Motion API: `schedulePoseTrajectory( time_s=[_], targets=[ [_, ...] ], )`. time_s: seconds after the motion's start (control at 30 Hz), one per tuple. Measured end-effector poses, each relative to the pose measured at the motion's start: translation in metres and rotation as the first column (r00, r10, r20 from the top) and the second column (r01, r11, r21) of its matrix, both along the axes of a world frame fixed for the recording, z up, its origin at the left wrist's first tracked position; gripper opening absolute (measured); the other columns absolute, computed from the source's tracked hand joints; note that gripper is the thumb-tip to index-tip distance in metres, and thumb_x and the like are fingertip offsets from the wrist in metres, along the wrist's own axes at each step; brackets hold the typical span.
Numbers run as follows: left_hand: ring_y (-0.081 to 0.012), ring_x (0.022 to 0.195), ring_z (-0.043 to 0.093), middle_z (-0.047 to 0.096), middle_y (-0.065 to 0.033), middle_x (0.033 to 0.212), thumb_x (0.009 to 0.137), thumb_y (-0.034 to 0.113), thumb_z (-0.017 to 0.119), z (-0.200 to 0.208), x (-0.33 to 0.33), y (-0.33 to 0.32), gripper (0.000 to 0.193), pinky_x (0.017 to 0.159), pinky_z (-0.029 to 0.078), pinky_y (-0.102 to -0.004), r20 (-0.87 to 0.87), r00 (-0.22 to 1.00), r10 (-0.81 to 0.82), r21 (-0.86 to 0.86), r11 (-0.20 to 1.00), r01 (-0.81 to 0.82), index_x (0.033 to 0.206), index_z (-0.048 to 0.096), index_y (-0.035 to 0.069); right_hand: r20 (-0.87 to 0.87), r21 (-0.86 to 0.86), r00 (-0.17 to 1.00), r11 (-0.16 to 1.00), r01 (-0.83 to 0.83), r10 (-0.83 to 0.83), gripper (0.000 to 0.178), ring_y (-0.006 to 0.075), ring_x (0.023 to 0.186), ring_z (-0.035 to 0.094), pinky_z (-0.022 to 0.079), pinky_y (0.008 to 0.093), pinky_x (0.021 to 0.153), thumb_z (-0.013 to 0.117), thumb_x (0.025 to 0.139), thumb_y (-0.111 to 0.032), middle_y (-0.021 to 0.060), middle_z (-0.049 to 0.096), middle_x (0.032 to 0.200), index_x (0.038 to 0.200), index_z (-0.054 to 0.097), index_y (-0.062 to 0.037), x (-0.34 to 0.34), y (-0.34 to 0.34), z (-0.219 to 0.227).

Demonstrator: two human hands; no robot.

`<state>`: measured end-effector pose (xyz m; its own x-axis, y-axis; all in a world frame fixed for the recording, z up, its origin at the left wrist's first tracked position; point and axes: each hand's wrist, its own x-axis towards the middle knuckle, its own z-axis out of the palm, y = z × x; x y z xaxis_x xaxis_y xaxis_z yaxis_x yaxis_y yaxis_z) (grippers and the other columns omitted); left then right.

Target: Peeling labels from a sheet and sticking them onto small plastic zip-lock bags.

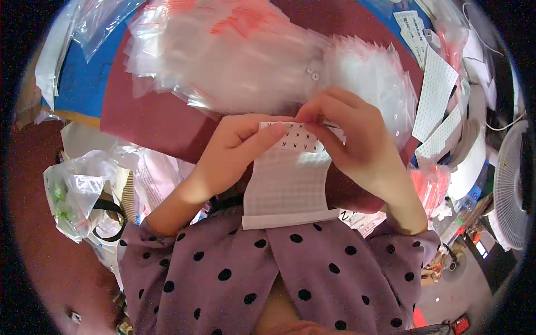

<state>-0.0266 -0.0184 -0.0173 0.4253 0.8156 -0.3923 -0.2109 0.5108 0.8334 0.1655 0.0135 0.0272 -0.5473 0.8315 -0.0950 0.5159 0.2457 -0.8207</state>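
A white sticker sheet (287, 190) hangs in front of me, its upper part folded over and printed with rows of small black marks. My left hand (237, 142) grips its top left corner, thumb on the printed face. At the top edge of the sheet, my right hand (352, 128) has its fingertips pinched together; what lies between them is hidden. Just beyond my hands spreads a big pile of clear zip bags (206, 72) with red strips. More zip bags (368, 72) overlap to the right, several showing small round buttons (314, 74) inside.
The bags rest on a dark red board (134, 123) over a blue surface (84, 72). At right lie dotted white sheets (435, 95), a roll of white strip (469, 156) and a white fan (509, 184). Plastic bags with mixed contents (84, 195) crowd the left.
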Motion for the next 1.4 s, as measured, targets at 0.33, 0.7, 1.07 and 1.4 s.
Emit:
schedulePoseTrajectory(
  time_s=[0.33, 0.7, 1.07, 1.4],
  targets=[
    [-0.0020, 0.070, 0.049, 0.062, -0.0001, 0.075, 0.092, 0.015, 0.052, -0.001, 0.000, -0.008, 0.024, 0.062, 0.042, -0.0203, -0.251, 0.963, -0.095, 0.133, 0.982, 0.132, 0.104, 0.061, -0.004, 0.105, 0.231, 0.986, 0.967, 0.105, -0.132, 0.018, 0.0293, 0.078, 0.057, 0.047, 0.0347, 0.066, 0.058, 0.073, 0.005, 0.0110, 0.056, 0.085, 0.089, 0.059, -0.0012, -0.007, -0.032, -0.009],
    [-0.0048, 0.074, 0.054, 0.065, -0.0050, 0.080, 0.093, 0.014, 0.049, 0.012, 0.005, -0.008, 0.024, 0.066, 0.045, -0.0214, -0.353, 0.935, -0.025, 0.174, 0.980, 0.092, 0.099, 0.062, -0.005, 0.206, 0.483, 0.949, 0.868, 0.115, -0.240, 0.027, 0.0272, 0.076, 0.056, 0.046, 0.0352, 0.065, 0.061, 0.064, 0.002, 0.0095, 0.058, 0.088, 0.091, 0.061, -0.0024, -0.018, -0.042, -0.013],
    [-0.0038, 0.069, 0.052, 0.063, -0.0015, 0.075, 0.093, 0.014, 0.050, 0.015, 0.010, -0.010, 0.023, 0.062, 0.043, -0.0213, -0.292, 0.953, 0.077, 0.145, 0.989, -0.035, 0.095, 0.063, -0.004, 0.306, 0.601, 0.916, 0.799, 0.026, -0.260, 0.027, 0.0254, 0.081, 0.057, 0.047, 0.0336, 0.068, 0.059, 0.067, -0.003, 0.0097, 0.058, 0.091, 0.094, 0.063, -0.0002, -0.015, -0.051, -0.003],
    [-0.0014, 0.068, 0.049, 0.061, 0.0021, 0.073, 0.093, 0.018, 0.052, 0.011, 0.014, -0.016, 0.024, 0.059, 0.041, -0.0194, -0.172, 0.982, 0.079, -0.063, 0.994, -0.091, 0.093, 0.063, -0.004, 0.467, 0.690, 0.884, 0.633, -0.352, -0.016, 0.035, 0.0234, 0.087, 0.057, 0.048, 0.0334, 0.069, 0.061, 0.064, -0.005, 0.0102, 0.058, 0.096, 0.098, 0.063, 0.0046, 0.009, -0.064, -0.005]
  ],
)
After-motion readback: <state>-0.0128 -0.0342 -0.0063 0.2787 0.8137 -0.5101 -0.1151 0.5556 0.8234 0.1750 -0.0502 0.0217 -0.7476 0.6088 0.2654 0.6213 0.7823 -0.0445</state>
